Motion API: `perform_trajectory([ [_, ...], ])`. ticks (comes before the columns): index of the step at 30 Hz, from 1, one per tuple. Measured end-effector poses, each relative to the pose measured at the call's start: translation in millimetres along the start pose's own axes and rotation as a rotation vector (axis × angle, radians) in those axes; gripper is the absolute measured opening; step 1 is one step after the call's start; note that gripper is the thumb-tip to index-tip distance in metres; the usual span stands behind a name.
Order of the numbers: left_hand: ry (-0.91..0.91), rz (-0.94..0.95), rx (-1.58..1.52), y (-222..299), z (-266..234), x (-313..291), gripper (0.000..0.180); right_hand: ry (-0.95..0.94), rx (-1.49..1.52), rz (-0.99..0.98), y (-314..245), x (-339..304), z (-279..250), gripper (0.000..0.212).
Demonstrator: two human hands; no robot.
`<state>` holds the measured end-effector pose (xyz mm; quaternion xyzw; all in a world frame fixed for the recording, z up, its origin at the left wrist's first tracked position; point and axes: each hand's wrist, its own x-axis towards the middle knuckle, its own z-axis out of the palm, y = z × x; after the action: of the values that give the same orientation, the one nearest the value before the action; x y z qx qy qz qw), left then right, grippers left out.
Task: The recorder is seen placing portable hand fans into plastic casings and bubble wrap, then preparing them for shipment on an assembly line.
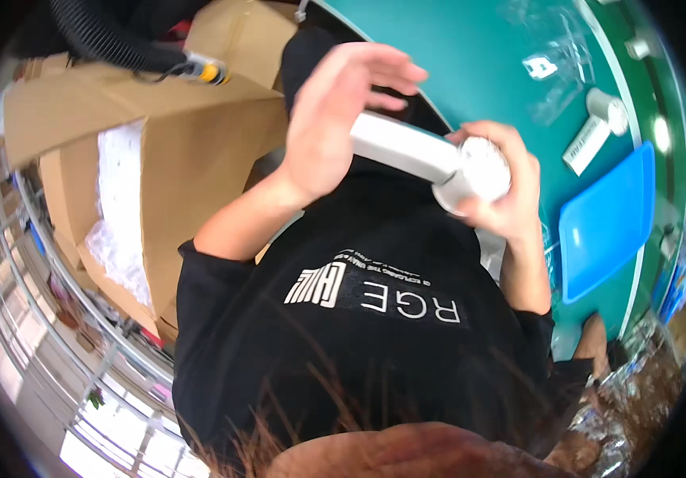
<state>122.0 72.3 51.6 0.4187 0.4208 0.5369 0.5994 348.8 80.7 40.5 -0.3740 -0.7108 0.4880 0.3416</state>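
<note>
Right hand (521, 182) pinches round end of white gadget (407, 149) between thumb and fingers; long end points to 10 o'clock, beside left hand (329, 119), fingers spread, contact unclear.

A person's left forearm (243, 219) slants away and to the right, ending in an opened left hand (325, 127) whose fingers (395, 76), slightly parted, loosely curved and blurred, point right. Opposite, the right forearm (528, 275) reaches toward the far side, the right hand (521, 179) curled in a grip, its thumb (480, 211) nearest.
</note>
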Motion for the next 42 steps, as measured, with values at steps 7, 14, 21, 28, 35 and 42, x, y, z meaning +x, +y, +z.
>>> perform_trajectory([
  [7, -0.174, 1.196, 0.314, -24.3, 18.5, 15.0, 0.062, 0.121, -0.574, -0.775, -1.2, -11.8, -21.5, 0.035],
  [14, -0.748, 0.106, 0.593, -3.7, 16.9, 12.1, 0.055, -0.099, -0.149, -0.148, 12.9, -33.9, -38.5, 0.073],
  [21, -0.67, 0.135, 0.597, -15.2, 26.8, 12.2, 0.039, 0.062, -0.078, -0.191, 24.9, -47.0, -19.3, 0.047],
  [28, -0.763, 0.256, 0.491, 1.8, 61.5, 41.7, 0.039, 0.05, -0.334, -0.249, -16.1, -41.8, -67.4, 0.048],
  [35, -0.073, 0.437, 0.801, -24.7, 64.9, 136.0, 0.081, 0.667, -0.885, -0.014, -17.1, -9.9, -218.7, 0.043],
  [42, -0.204, 0.542, 0.904, -57.3, 86.3, 199.3, 0.102, 0.753, -1.067, 0.833, 141.0, 30.1, -379.7, 0.091],
])
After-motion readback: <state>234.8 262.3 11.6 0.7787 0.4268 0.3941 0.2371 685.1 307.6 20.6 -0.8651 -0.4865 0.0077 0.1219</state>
